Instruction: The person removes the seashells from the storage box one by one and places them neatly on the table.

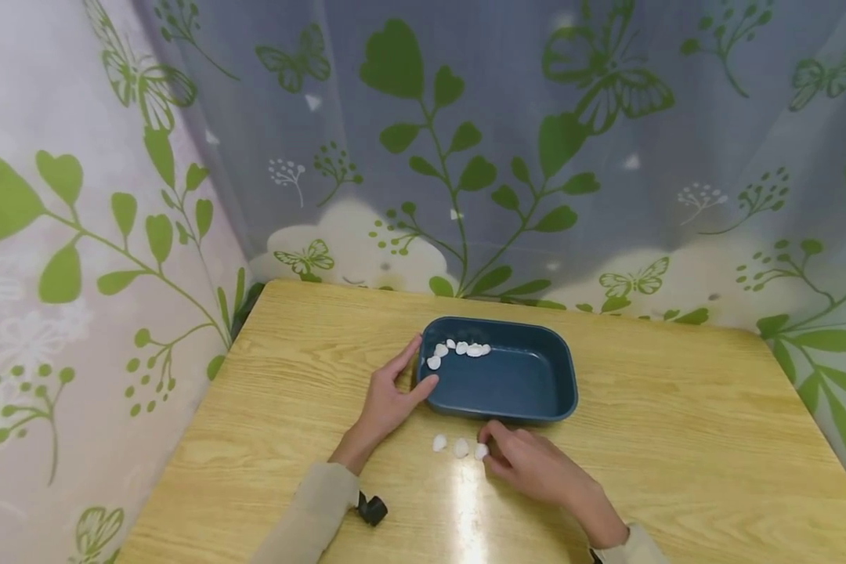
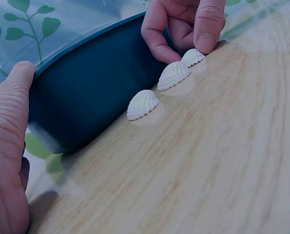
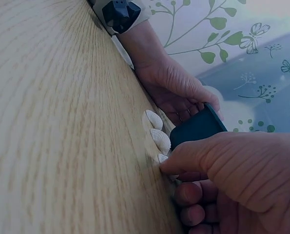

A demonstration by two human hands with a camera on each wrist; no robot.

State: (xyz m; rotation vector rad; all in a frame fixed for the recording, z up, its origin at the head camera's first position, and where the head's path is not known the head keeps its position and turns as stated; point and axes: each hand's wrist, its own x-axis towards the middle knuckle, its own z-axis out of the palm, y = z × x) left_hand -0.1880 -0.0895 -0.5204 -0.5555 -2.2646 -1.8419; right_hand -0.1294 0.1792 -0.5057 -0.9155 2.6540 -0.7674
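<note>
A dark blue rectangular tray point(image 1: 507, 384) stands on the wooden table, with several white seashells point(image 1: 461, 348) in a curved row at its far left inside. My left hand point(image 1: 388, 395) holds the tray's left end, thumb at the rim near the front corner and fingers along the outer side. In front of the tray, three ribbed white seashells lie in a row: a left one point(image 2: 143, 105), a middle one point(image 2: 174, 76) and a right one point(image 2: 193, 57). Thumb and forefinger of my right hand point(image 1: 532, 464) pinch the right seashell, down at the tabletop.
The pale wood table point(image 1: 677, 415) extends to both sides of the tray. Behind it hangs a curtain point(image 1: 507, 157) printed with green leaves and butterflies, and a similar one runs along the left. A black device point(image 1: 372, 509) sits at the left wrist.
</note>
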